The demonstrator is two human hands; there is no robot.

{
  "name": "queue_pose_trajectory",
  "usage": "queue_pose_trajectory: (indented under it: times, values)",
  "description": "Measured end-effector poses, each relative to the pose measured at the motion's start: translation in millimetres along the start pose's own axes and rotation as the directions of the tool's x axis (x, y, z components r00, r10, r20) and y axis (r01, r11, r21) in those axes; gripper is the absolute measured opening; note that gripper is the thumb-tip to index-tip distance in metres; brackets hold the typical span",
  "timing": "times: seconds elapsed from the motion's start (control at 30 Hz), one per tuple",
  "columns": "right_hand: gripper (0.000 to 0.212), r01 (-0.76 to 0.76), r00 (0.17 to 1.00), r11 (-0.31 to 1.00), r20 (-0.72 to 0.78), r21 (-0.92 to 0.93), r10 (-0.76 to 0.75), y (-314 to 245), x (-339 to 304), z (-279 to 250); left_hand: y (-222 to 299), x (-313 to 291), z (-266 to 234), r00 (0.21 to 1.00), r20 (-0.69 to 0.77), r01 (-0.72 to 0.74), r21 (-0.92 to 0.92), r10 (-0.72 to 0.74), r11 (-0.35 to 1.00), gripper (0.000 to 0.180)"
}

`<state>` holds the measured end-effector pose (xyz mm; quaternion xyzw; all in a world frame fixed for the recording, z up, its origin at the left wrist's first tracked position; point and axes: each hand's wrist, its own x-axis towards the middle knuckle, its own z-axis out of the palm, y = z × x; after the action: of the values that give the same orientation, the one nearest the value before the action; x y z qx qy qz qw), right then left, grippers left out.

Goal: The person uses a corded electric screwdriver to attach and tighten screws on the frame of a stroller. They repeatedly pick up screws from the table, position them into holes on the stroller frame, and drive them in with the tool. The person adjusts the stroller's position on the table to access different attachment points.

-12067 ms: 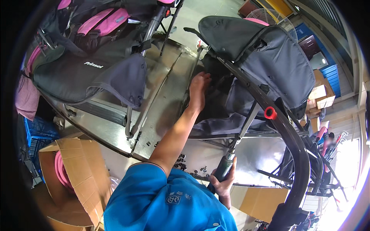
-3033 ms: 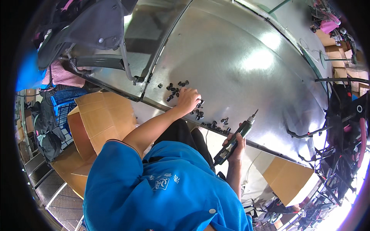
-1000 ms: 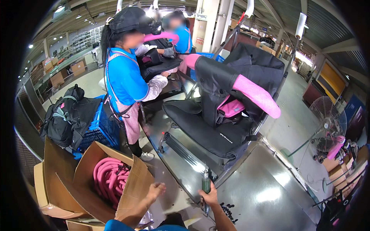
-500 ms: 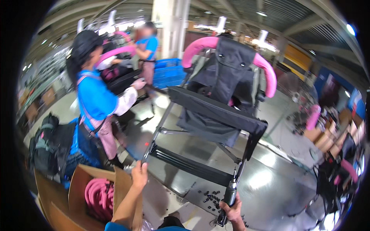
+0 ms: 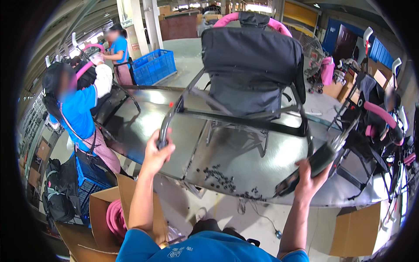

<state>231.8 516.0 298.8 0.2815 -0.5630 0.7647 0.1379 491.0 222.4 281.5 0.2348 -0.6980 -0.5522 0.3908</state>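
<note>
On the shiny steel tabletop our left hand has its grip closed round the stroller frame and our right hand is wrapped tight round the power screwdriver — if that frame swings, it could, we judge, sweep the loose black screws off the edge.

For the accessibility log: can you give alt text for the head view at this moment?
A person's left hand grips the curved handle bar of a dark stroller frame standing on a shiny metal table, while the right hand holds a power screwdriver. Small black screws lie on the table; a co-worker in blue stands at left.
</note>
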Motion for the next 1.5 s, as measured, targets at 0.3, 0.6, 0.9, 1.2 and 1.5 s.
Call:
queue_pose_trajectory:
  times: [0.3, 0.6, 0.9, 1.2, 1.5]
  values:
    - [0.035, 0.189, 0.980, 0.863, 0.140, -0.469, -0.138, -8, 175, -56, 47, 120, 97, 0.948, 0.303, 0.172, -0.219, -0.101, 0.960, 0.013]
    - [0.046, 0.189, 0.982, 0.580, 0.167, -0.792, -0.093, 27, 239, -84, 63, 151, 145, 0.898, 0.440, 0.271, -0.592, 0.022, 0.759, 0.016]
    - [0.060, 0.446, 0.893, 0.438, 0.354, -0.781, -0.278, 43, 130, -12, 9, 151, 155, 0.911, 0.355, 0.249, -0.878, 0.208, 0.408, 0.046]
    - [0.058, -0.469, 0.783, 0.756, 0.181, -0.457, 0.595, 141, -19, -14, -328, 14, 282, 0.595, 0.802, -0.195, 0.205, -0.051, 0.959, 0.019]
    - [0.041, -0.704, 0.671, 0.604, -0.072, -0.374, 0.738, 159, -67, -62, -402, -57, 364, 0.503, 0.849, -0.431, 0.407, -0.161, 0.806, 0.017]
